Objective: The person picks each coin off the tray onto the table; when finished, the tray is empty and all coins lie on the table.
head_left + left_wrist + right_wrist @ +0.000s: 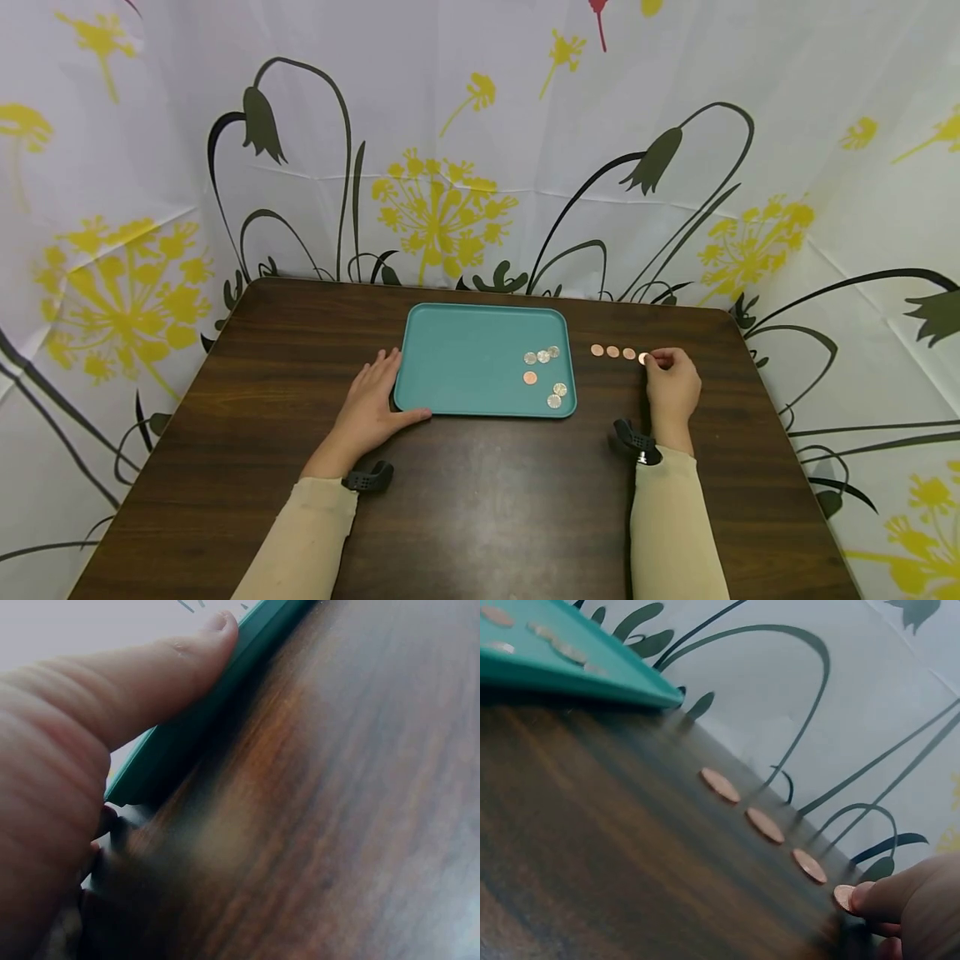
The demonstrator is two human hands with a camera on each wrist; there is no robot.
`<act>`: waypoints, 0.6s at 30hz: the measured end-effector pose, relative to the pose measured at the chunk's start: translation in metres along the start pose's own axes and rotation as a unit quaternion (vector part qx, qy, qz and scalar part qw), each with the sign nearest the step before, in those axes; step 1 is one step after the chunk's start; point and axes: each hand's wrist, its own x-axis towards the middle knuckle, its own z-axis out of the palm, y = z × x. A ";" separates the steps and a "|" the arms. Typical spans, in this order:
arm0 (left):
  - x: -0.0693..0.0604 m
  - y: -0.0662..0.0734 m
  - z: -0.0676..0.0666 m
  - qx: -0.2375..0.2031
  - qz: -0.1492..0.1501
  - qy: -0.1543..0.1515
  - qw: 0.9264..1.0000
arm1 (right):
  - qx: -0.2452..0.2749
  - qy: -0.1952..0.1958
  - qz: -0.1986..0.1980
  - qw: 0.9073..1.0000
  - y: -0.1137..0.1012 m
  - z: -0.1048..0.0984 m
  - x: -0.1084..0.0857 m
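Observation:
My right hand (pixel 672 392) is at the right end of a row of copper coins, its fingertips on a copper coin (pixel 844 898) that they pinch at the edge. Three more copper coins (pixel 612 352) lie flat in line to its left. A teal tray (pixel 465 358) sits left of the row, holding several silver coins (pixel 543 357) and one copper coin (pixel 530 377). My left hand (pixel 371 404) rests at the tray's near left corner, fingers extended along the left side. Its thumb (pixel 187 664) lies straight over the near rim.
The dark wooden table (pixel 487 508) ends at the back against a white curtain (pixel 480 125) with printed flowers. More curtain hangs at both sides. A black band (pixel 637 443) circles the right wrist, and another (pixel 369 477) the left.

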 end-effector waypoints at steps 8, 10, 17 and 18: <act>0.000 -0.001 0.001 0.006 0.001 0.002 1.000 | -0.026 -0.020 0.002 0.999 -0.001 -0.001 0.002; 0.000 -0.001 0.001 0.007 0.002 0.002 1.000 | -0.025 -0.028 0.003 0.999 -0.002 -0.001 0.002; 0.000 0.000 0.001 0.008 0.002 0.002 1.000 | -0.023 -0.031 0.005 0.999 -0.003 -0.001 0.002; 0.000 0.000 0.000 0.008 0.002 0.003 1.000 | -0.021 -0.030 0.004 0.999 -0.003 -0.001 0.002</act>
